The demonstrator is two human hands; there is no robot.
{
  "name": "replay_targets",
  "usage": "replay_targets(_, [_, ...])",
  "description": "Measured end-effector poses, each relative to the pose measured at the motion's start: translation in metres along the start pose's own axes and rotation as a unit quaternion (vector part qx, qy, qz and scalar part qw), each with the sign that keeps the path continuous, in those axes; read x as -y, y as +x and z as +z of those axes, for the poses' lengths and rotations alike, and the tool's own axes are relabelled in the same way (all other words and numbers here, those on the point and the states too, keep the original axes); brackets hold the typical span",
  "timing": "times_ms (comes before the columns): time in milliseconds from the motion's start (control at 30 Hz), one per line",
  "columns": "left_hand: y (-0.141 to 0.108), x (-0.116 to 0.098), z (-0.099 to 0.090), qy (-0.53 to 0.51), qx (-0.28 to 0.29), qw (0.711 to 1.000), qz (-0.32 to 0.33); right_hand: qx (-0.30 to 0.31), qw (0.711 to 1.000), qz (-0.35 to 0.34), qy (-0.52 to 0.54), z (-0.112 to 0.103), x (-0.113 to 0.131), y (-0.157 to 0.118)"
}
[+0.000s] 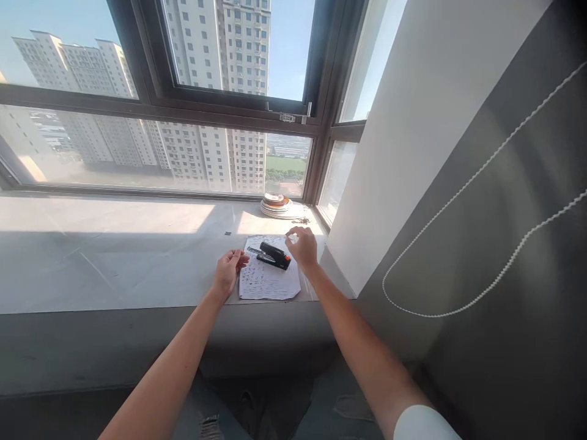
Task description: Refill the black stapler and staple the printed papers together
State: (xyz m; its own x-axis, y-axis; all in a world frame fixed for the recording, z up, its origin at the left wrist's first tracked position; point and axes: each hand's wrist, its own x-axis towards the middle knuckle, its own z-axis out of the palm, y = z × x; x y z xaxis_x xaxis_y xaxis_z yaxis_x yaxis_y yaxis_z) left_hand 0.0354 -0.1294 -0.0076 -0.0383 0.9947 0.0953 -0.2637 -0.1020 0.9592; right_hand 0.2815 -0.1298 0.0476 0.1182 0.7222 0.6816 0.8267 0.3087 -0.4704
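Observation:
A black stapler (274, 255) with an orange spot lies on handwritten sheets of paper (268, 285) on the window sill. A narrow metal part (254, 250) sticks out of its left end. Close to that end is my left hand (228, 270), closed with thumb and forefinger together; whatever is in them is too small to make out. My right hand (302, 246) is above the paper's upper right corner, beside the stapler. Its thumb and forefinger pinch something small and dark that I cannot name. Neither hand touches the stapler.
Small dark strips (228, 233) lie on the sill (137, 263) behind the paper. A stack of round plate-like things (276, 206) stands against the window, with a small dark tangle (301, 220) beside it. A white bead chain (426, 316) hangs at the right.

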Motion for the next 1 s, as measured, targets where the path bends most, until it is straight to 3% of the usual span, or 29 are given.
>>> replay_targets(133, [0.003, 0.004, -0.001, 0.015, 0.000, 1.000, 0.001, 0.073, 0.986, 0.149, -0.008, -0.001, -0.067, 0.045])
replay_targets(233, [0.001, 0.007, -0.003, 0.033, 0.002, 0.999, 0.009, 0.115, 0.976, 0.168, -0.078, 0.015, -0.097, 0.059])
replay_targets(333, [0.004, 0.014, -0.007, 0.044, -0.013, 0.999, 0.023, 0.147, 0.965, 0.170, -0.134, 0.033, -0.112, 0.054])
replay_targets(433, [0.020, 0.018, -0.014, 0.095, -0.026, 0.994, 0.042, 0.147, 0.965, 0.161, -0.145, 0.043, -0.120, 0.045])
replay_targets(500, [0.039, 0.015, -0.021, 0.210, -0.045, 0.974, 0.071, 0.148, 0.966, 0.155, -0.147, 0.044, -0.124, 0.041])
replay_targets(533, [0.050, 0.011, -0.024, 0.293, -0.059, 0.950, 0.094, 0.146, 0.967, 0.151, -0.147, 0.043, -0.126, 0.039])
replay_targets(600, [0.073, 0.005, -0.030, 0.471, -0.078, 0.868, 0.139, 0.130, 0.970, 0.144, -0.146, 0.041, -0.127, 0.035])
replay_targets(700, [0.103, 0.001, -0.036, 0.537, -0.076, 0.831, 0.129, 0.105, 0.973, 0.138, -0.155, 0.037, -0.125, 0.024])
replay_targets(800, [0.125, 0.005, -0.036, 0.583, -0.047, 0.805, 0.097, 0.122, 0.969, 0.124, -0.177, 0.036, -0.119, 0.014])
replay_targets(1000, [0.135, 0.013, -0.036, 0.612, 0.002, 0.787, 0.077, 0.156, 0.962, 0.093, -0.203, 0.033, -0.103, 0.010])
